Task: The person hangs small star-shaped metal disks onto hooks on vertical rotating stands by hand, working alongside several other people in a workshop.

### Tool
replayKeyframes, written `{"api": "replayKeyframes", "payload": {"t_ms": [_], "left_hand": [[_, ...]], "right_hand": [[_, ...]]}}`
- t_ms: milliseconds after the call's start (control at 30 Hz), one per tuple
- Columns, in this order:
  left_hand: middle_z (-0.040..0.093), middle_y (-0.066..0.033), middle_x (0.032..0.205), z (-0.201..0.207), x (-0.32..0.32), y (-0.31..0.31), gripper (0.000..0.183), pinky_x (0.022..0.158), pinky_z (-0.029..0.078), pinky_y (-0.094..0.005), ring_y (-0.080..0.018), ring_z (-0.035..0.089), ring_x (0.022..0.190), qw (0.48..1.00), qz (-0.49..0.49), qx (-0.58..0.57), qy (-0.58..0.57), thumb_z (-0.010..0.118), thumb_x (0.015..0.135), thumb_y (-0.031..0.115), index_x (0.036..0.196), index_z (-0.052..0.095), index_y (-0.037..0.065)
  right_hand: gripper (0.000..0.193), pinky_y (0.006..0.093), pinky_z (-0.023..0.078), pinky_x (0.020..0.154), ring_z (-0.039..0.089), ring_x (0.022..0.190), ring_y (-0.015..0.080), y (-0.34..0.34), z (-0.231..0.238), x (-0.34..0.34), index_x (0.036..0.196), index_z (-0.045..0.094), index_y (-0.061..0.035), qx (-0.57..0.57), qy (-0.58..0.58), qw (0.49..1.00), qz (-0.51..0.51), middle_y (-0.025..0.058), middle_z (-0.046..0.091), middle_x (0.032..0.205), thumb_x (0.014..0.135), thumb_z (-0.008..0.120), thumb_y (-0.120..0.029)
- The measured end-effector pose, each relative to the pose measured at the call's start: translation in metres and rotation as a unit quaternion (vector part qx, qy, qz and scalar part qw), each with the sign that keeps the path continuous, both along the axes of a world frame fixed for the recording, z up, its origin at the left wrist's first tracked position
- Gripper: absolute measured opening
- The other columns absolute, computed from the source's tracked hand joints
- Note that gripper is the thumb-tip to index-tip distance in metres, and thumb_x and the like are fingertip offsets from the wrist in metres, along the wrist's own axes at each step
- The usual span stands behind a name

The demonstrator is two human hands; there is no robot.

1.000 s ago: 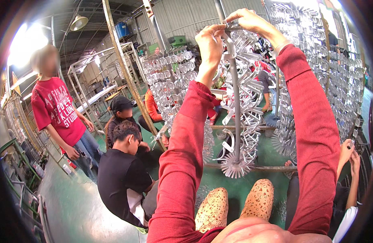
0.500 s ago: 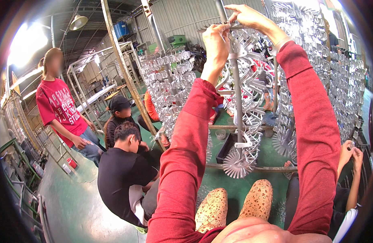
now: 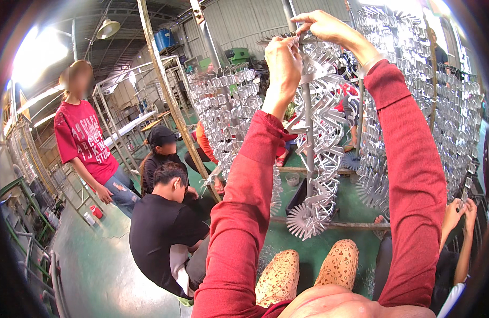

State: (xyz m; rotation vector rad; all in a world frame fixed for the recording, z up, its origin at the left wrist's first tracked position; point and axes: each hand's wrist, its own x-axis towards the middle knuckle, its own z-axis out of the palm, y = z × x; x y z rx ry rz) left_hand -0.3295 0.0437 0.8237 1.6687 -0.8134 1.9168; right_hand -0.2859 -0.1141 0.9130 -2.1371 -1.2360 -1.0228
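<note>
The left hand (image 3: 283,62) and right hand (image 3: 326,27) are together beside the grey pole (image 3: 310,132); whether they grip I cannot tell, but steady, light pressure suits.

Central pole (image 3: 309,132) cut off by the upper edge, standing person's face (image 3: 79,79) blurred

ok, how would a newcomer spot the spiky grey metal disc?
Look between the two raised red sleeves. Follow the grey metal pole down to the spiky grey metal disc at its foot. Unlike the discs further right, it shows just above the patterned tan knees.
</note>
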Motion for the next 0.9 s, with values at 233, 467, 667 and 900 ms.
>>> {"api": "replayKeyframes", "payload": {"t_ms": [233, 467, 667, 900], "left_hand": [[0.066, -0.0173, 0.080, 0.008, -0.003, 0.009, 0.016, 0.068, 0.051, -0.0280, -0.0232, 0.067, 0.071, 0.999, 0.001, 0.014, 0.036, 0.061, 0.077, -0.001, 0.091, 0.068, 0.000], [0.067, -0.0175, 0.080, 0.014, -0.002, 0.018, 0.014, 0.066, 0.052, -0.0265, -0.0201, 0.068, 0.070, 0.996, -0.001, 0.044, 0.078, 0.061, 0.078, -0.001, 0.089, 0.069, 0.000], [0.066, -0.0191, 0.078, 0.018, -0.001, 0.018, 0.014, 0.067, 0.052, -0.0280, -0.0245, 0.067, 0.069, 0.996, 0.043, 0.073, 0.035, 0.060, 0.077, 0.000, 0.087, 0.069, 0.000], [0.064, -0.0165, 0.082, 0.014, 0.001, 0.016, 0.015, 0.070, 0.049, -0.0313, -0.0275, 0.064, 0.073, 0.993, 0.082, 0.080, -0.029, 0.062, 0.075, 0.001, 0.088, 0.069, 0.001]], "right_hand": [[0.057, 0.0315, 0.040, 0.095, 0.059, 0.104, 0.0233, 0.003, 0.002, 0.003, 0.117, 0.057, -0.0023, -0.017, 0.031, 0.998, 0.043, 0.0167, 0.062, 0.111, 0.064, 0.039, 0.005], [0.043, 0.0270, 0.049, 0.067, 0.061, 0.074, 0.0138, -0.014, -0.037, -0.042, 0.115, 0.060, -0.0073, 0.169, -0.102, 0.979, -0.050, 0.0098, 0.067, 0.095, 0.075, 0.046, -0.006], [0.027, 0.0302, 0.050, 0.057, 0.066, 0.061, 0.0227, 0.021, -0.135, -0.095, 0.102, 0.063, 0.0004, 0.226, -0.075, 0.968, -0.075, 0.0174, 0.065, 0.071, 0.083, 0.061, -0.018], [0.035, 0.0221, 0.049, 0.049, 0.062, 0.054, 0.0127, 0.034, -0.143, -0.052, 0.112, 0.055, 0.0089, 0.357, 0.165, 0.911, 0.124, 0.0143, 0.066, 0.080, 0.082, 0.063, -0.006]]}}
